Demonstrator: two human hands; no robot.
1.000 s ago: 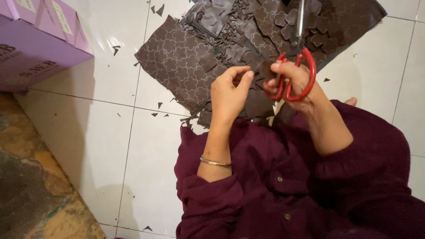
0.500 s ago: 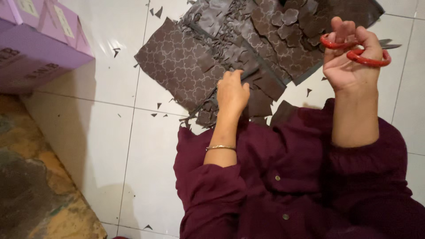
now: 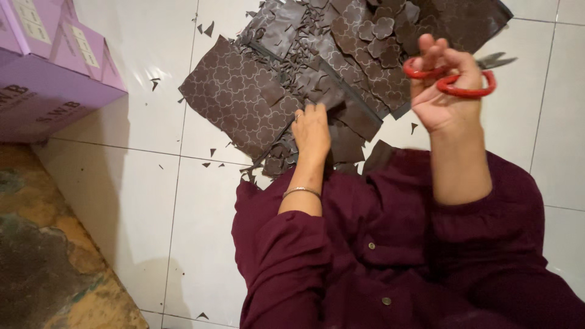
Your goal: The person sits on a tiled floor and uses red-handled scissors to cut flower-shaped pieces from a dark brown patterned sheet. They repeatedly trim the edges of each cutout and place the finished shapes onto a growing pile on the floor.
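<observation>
Dark brown patterned sheets (image 3: 237, 100) lie spread on the white tiled floor, with several cut flower-shaped pieces (image 3: 384, 27) and scraps piled on top. My left hand (image 3: 312, 131) rests palm down on the near edge of the pile, fingers on the brown pieces. Raised at the right, my right hand (image 3: 445, 91) grips red-handled scissors (image 3: 460, 76), whose blades point right, away from the sheets. I wear dark maroon sleeves and a thin bracelet on the left wrist.
Purple cardboard boxes (image 3: 49, 67) stand at the upper left. A worn brown and grey surface (image 3: 42, 256) fills the lower left corner. Small dark offcuts (image 3: 210, 29) are scattered over the white tiles (image 3: 152, 201).
My right hand has lifted the scissors away from the sheets and swung them out to the right. My left hand has lowered onto the pile.
</observation>
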